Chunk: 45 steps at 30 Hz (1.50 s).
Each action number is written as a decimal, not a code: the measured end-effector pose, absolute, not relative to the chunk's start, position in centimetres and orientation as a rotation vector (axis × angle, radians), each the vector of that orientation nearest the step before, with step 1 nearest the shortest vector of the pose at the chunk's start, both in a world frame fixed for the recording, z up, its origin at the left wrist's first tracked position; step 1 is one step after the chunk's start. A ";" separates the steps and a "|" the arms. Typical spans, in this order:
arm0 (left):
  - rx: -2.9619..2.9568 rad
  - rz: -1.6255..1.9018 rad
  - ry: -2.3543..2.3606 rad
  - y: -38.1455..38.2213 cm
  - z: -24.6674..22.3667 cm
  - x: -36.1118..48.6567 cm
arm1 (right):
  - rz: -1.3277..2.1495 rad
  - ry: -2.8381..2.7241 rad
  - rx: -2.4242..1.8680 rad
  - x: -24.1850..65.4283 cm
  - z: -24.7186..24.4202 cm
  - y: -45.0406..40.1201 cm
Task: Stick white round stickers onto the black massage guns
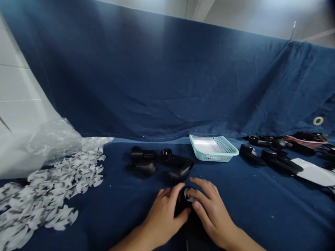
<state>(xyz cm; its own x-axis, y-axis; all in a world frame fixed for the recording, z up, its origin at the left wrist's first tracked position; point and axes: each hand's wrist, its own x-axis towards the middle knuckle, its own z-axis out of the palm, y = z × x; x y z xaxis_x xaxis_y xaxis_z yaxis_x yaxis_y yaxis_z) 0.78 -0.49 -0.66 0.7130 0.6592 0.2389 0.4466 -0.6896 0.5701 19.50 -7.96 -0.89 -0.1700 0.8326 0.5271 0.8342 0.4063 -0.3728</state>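
A black plastic part [190,226] with a round end lies at the table's near edge, in front of me. My left hand [166,214] holds its round end from the left, thumb and index finger curved around it. In that end sits a small white plastic piece [188,195]. My right hand [213,209] has its thumb and index finger on this piece, with the other fingers bent over the far side. Just beyond my hands lie several more black plastic parts [180,172], some with round ends. My fingers hide much of the held part.
Loose white plastic pieces [57,188] are heaped at the left beside a clear plastic bag [57,139]. A light blue basket [214,156] stands at the back. More black parts [280,162], a white sheet [314,171] and a pink basket [306,142] are at the right. A blue cloth [167,76] hangs behind.
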 end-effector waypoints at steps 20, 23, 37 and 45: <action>2.448 0.606 0.842 -0.5 -0.9 0.7 | -0.083 -1.991 -1.462 19.8 -1.0 -8.0; 2.433 0.582 0.868 -0.6 -0.6 0.7 | -0.095 -1.939 -1.523 20.0 -0.9 -7.8; 2.472 0.625 0.823 -0.6 -0.8 0.7 | 0.039 -1.944 -1.329 20.0 -1.4 -8.3; 2.441 0.615 0.851 -0.4 -0.7 0.7 | -0.200 -1.976 -1.510 20.2 -0.6 -7.8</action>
<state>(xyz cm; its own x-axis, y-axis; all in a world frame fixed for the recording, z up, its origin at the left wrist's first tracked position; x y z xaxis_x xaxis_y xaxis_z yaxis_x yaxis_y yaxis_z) 0.74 -0.44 -0.72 0.7058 0.6622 0.2516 0.4464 -0.6916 0.5678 20.17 -7.84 -0.63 -0.1395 0.8135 0.5646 0.9102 0.3299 -0.2503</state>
